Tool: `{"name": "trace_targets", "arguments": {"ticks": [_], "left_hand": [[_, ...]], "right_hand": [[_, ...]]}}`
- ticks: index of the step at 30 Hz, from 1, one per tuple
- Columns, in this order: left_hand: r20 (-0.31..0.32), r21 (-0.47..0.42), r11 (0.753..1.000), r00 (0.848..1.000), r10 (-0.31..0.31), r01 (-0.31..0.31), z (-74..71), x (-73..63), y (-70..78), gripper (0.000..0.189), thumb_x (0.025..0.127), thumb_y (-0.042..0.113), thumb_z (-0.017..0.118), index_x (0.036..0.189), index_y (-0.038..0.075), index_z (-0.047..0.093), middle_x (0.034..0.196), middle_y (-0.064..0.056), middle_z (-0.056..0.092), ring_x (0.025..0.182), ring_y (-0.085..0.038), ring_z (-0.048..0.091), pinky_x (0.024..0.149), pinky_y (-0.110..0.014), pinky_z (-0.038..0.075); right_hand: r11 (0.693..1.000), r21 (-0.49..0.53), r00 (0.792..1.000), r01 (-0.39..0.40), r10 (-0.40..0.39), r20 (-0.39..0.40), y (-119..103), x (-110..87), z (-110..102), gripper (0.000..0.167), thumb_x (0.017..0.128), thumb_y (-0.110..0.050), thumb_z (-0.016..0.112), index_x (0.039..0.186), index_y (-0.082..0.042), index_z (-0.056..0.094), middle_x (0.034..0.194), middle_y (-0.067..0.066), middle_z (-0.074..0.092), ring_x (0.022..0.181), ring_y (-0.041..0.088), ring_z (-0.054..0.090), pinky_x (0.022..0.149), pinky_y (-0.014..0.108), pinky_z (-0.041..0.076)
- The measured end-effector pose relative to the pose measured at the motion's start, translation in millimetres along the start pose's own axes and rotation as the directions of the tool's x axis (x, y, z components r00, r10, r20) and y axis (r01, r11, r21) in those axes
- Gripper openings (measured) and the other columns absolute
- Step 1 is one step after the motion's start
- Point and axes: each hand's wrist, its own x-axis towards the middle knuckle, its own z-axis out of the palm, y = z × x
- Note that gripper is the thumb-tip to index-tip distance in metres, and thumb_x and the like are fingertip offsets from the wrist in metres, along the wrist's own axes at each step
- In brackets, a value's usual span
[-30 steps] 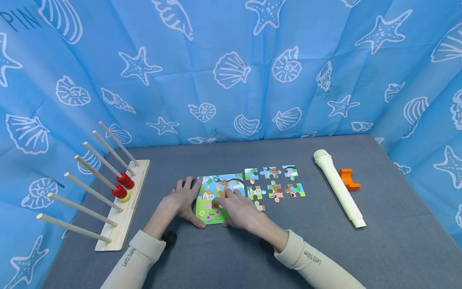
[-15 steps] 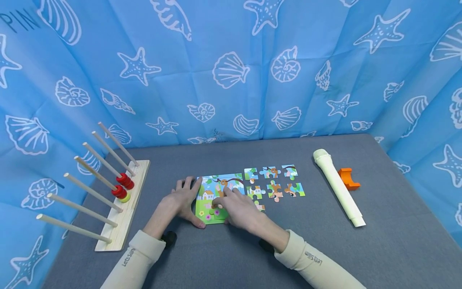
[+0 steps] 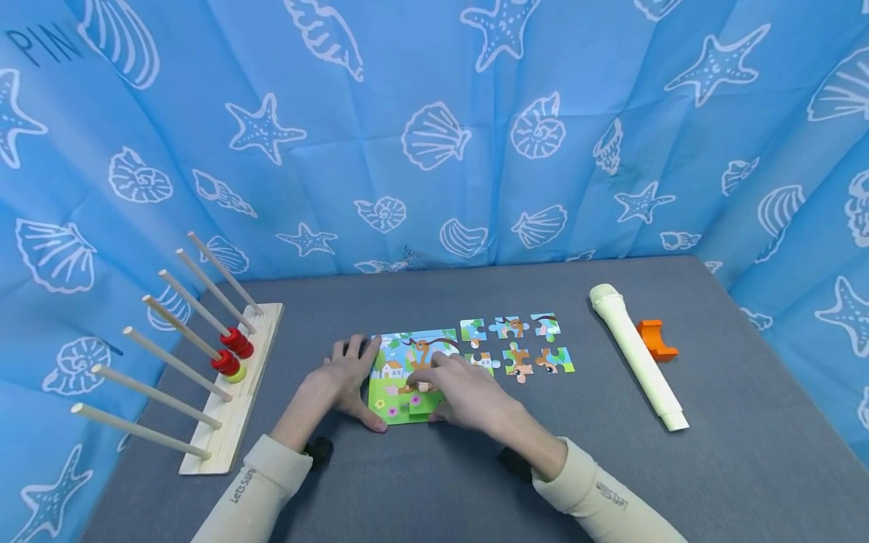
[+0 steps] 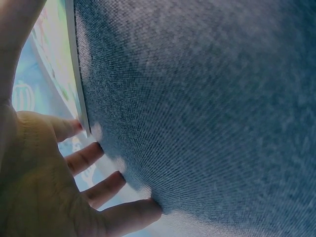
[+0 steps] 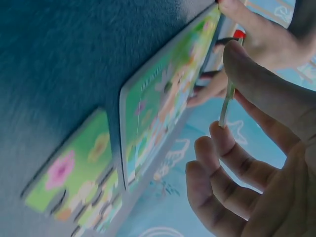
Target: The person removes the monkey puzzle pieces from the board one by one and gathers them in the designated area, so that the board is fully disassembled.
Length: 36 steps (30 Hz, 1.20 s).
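A square picture puzzle board (image 3: 388, 388), with a house, flowers and a brown animal, lies on the grey table. My left hand (image 3: 342, 381) rests at its left side, thumb by the near left corner and index finger by the far left corner. Over the board's near right part, my right hand (image 3: 468, 392) pinches a green-edged puzzle piece (image 3: 422, 407) between thumb and fingers. The right wrist view shows this puzzle piece (image 5: 228, 101) edge-on, with the other fingers loosely bent below. The right hand hides part of the board.
Loose puzzle pieces (image 3: 519, 362) lie in rows right of the board, some partly behind the right hand. A wooden peg rack (image 3: 234, 415) with red and yellow rings stands left. On the right are a cream toy microphone (image 3: 638, 354) and an orange block (image 3: 655, 339).
My right hand has shifted slightly right and drawn the green-edged puzzle piece up, so it stands apart from the board's picture. The left hand has stayed at the board's left side.
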Motion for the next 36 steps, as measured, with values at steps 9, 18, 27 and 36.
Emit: {"name": "trace_targets", "arguments": {"ticks": [9,18,27,36], "left_hand": [[-0.01,-0.015,1.0,1.0,0.01,-0.01,0.9,-2.3,1.0,0.146,0.06,0.064,0.093,0.165,0.007,0.01,0.165,-0.025,0.015,0.15,-0.05,0.019,0.116,-0.069,0.032],[-0.017,-0.03,1.0,1.0,0.002,-0.002,1.4,-3.6,3.0,0.146,0.059,0.063,0.094,0.165,0.007,0.01,0.165,-0.025,0.015,0.15,-0.05,0.019,0.116,-0.069,0.031],[-0.012,-0.029,1.0,1.0,-0.008,0.007,0.8,-1.4,2.8,0.146,0.059,0.064,0.093,0.165,0.009,0.009,0.166,-0.024,0.014,0.151,-0.049,0.019,0.117,-0.069,0.031],[-0.006,-0.028,0.999,1.0,-0.02,0.02,0.9,-0.6,1.4,0.145,0.06,0.063,0.093,0.165,0.009,0.009,0.166,-0.024,0.014,0.151,-0.049,0.019,0.118,-0.067,0.031]], "right_hand": [[0.999,0.006,1.0,-0.031,0.031,0.002,19,-21.4,-10,0.05,0.077,-0.013,0.09,0.123,-0.023,0.074,0.093,0.002,0.059,0.076,0.015,0.05,0.056,0.026,0.04],[0.998,-0.037,0.999,-0.043,0.043,-0.002,52,-45.4,-16,0.049,0.077,-0.012,0.09,0.121,-0.025,0.074,0.096,0.0,0.061,0.077,0.011,0.053,0.056,0.026,0.041],[0.989,-0.038,0.989,-0.145,0.146,0.024,86,-72.8,-25,0.052,0.078,-0.009,0.088,0.124,-0.026,0.073,0.144,0.021,0.059,0.123,0.041,0.063,0.079,0.058,0.058],[0.982,-0.029,0.979,-0.186,0.188,0.078,94,-77.8,-23,0.053,0.077,-0.01,0.089,0.124,-0.028,0.073,0.103,0.002,0.062,0.082,0.013,0.054,0.059,0.035,0.047]]}}
